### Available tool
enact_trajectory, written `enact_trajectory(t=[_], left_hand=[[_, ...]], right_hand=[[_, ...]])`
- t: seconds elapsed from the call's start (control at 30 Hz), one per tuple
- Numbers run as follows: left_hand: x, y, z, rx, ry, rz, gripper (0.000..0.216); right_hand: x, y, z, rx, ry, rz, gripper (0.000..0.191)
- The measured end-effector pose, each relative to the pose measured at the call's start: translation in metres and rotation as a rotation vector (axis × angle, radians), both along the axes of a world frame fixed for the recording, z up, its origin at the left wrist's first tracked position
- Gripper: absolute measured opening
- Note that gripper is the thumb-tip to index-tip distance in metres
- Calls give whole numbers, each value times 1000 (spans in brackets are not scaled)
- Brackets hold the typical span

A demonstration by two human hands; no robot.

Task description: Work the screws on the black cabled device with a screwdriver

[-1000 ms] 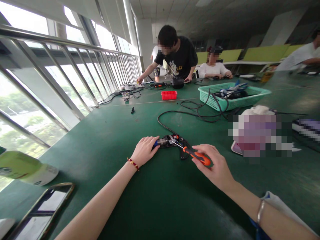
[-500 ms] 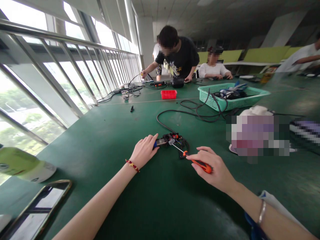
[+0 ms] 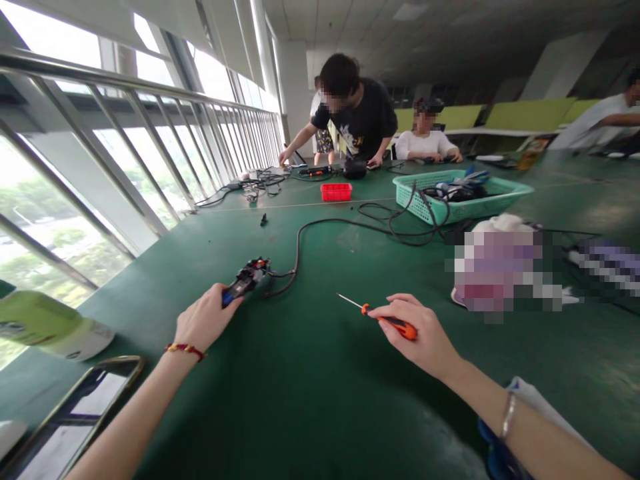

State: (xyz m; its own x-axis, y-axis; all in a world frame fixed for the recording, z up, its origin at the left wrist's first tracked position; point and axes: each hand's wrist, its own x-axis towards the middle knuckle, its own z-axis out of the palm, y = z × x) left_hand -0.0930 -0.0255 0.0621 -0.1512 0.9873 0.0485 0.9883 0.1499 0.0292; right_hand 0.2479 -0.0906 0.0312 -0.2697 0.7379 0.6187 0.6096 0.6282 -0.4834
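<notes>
My left hand [image 3: 205, 323] grips the near end of a small black electronic device [image 3: 247, 280] with red and blue parts, lying on the green table [image 3: 310, 387] to the left. A black cable [image 3: 320, 227] runs from the device toward the back right. My right hand [image 3: 417, 337] is closed on an orange-handled screwdriver [image 3: 385, 319]. Its thin shaft points up and left, clear of the device.
A phone [image 3: 75, 417] and a white-green cap [image 3: 45, 330] lie at the near left. Farther back sit a teal basket [image 3: 460, 193] of cables and a red tray [image 3: 336, 191]. Three people work at the far end, another at the right. A railing runs along the left.
My left hand has slid the device leftward and nearer, dragging its cable. The screwdriver tip has come off the device and my right hand stays about where it was.
</notes>
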Motion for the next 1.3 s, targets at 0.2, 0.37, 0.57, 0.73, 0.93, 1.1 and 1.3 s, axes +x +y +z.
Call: enact_trajectory(t=[0.2, 0.37, 0.57, 0.73, 0.93, 1.1, 1.3], left_hand=[[-39, -11, 9, 111, 160, 295, 43], [-51, -11, -3, 276, 294, 264, 37], [-51, -5, -16, 279, 372, 215, 31], [-51, -7, -18, 330, 393, 232, 31], [-47, -13, -10, 494, 368, 253, 36], [-33, -17, -6, 662, 222, 158, 38], [24, -10, -10, 487, -44, -344, 38]], right_hand=[[0, 1, -1, -27, -20, -5, 17], [1, 2, -3, -29, -38, -26, 16], [0, 1, -2, -41, -42, -11, 17], [1, 1, -1, -102, -7, -12, 17], [2, 0, 0, -162, 17, -42, 18], [4, 3, -1, -197, 65, -116, 23], [6, 9, -5, -232, 139, -220, 28]])
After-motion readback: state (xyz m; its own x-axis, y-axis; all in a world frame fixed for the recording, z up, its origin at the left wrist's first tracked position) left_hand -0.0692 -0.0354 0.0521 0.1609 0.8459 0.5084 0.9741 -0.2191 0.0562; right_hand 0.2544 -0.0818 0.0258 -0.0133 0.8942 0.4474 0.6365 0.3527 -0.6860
